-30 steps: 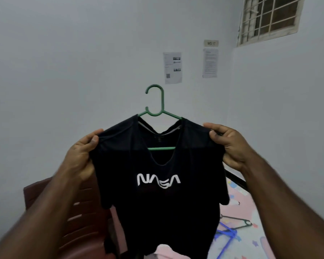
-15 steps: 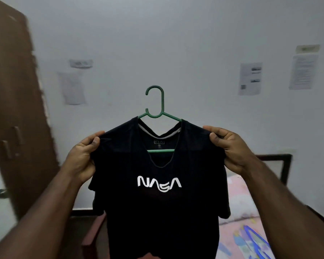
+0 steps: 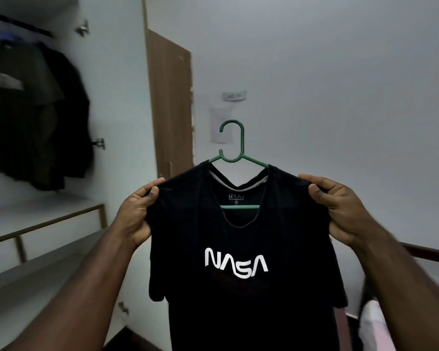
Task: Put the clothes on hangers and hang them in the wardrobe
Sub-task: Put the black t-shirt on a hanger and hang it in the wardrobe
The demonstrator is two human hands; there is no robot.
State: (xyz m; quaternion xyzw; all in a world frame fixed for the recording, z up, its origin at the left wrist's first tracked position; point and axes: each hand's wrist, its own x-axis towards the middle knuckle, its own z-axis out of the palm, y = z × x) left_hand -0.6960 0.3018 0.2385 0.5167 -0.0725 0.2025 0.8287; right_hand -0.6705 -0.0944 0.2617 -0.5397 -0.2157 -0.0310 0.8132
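Held up at chest height in front of a pale wall (image 3: pixel 340 72): a black T-shirt (image 3: pixel 238 300) of soft, thin knit, printed across the chest with white rounded "NASA" lettering (image 3: pixel 236 262), draped over a green plastic hanger (image 3: pixel 235 148) with a curved hook standing upright above the collar and a straight crossbar showing through the scooped neck opening

Pinching the shirt's left shoulder between thumb and curled fingers, the left hand (image 3: pixel 134 211); clamped likewise on the right shoulder, the right hand (image 3: pixel 340 206), well apart from the other, stretching the fabric flat between them, sleeves hanging limp below

At left, an open wardrobe (image 3: pixel 117 97) with smooth white inner walls and a wood-grain door (image 3: pixel 170 110) swung outward, seen edge-on just beyond the shirt. Inside its upper compartment, hung from a dark rail (image 3: pixel 18 24): several dark garments (image 3: pixel 36 110), blurred, bunched together. Below them, a white shelf (image 3: pixel 43 214) with wood-toned edging and a further shelf (image 3: pixel 48 257) beneath. Small metal hinges (image 3: pixel 99 143) on the wardrobe's side wall

On the far wall behind the hook, a sheet of paper (image 3: pixel 219 122) under a small label (image 3: pixel 234 95), both too blurred to read. At lower right, a dark wooden bed frame (image 3: pixel 428 254)
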